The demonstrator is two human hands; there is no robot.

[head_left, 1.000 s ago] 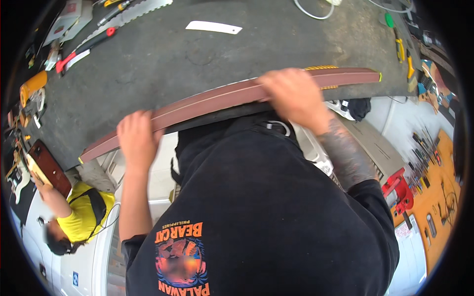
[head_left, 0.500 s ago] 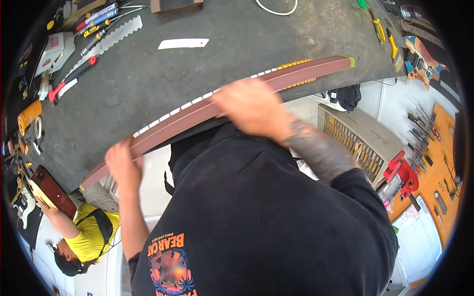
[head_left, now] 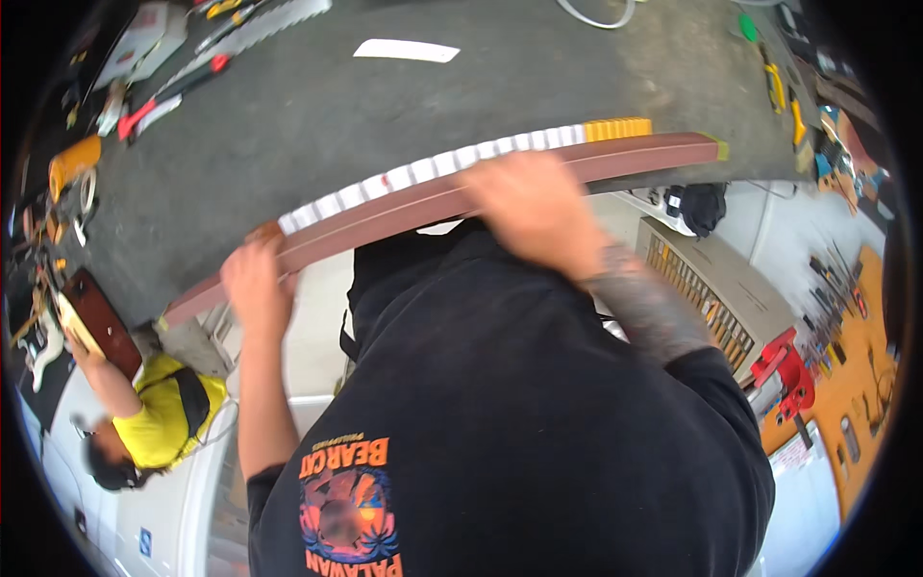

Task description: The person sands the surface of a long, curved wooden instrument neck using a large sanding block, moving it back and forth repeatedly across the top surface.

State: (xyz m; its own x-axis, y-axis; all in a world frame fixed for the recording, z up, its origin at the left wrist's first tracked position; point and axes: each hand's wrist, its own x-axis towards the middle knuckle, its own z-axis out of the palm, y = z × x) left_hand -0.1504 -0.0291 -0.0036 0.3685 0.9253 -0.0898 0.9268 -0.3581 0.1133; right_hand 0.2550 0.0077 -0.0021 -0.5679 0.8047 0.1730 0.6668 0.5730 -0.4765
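Observation:
My left hand (head_left: pixel 256 277), slightly blurred, has its fingers curled over the left part of a long maroon bar (head_left: pixel 639 154). My right hand (head_left: pixel 529 212) grips the same bar near its middle. The bar lies slantwise along the near edge of the dark workbench (head_left: pixel 413 106). Just behind it runs a segmented strip (head_left: pixel 404 178), white with grey cross lines and yellow at the right end. A brown part at that strip's left end is partly covered by my left hand. What lies under the bar is hidden.
Hand tools (head_left: pixel 183 87), a saw blade and a white strip (head_left: pixel 404 48) lie on the bench, with pliers (head_left: pixel 774 87) at right. A co-worker in yellow (head_left: pixel 168 413) holds a red-brown board (head_left: pixel 101 313) at lower left. A wooden tool board (head_left: pixel 846 404) stands at right.
The view has shifted. Both hands stay on the bar. My right hand has moved a little left and toward me, and more of the segmented strip shows behind the bar.

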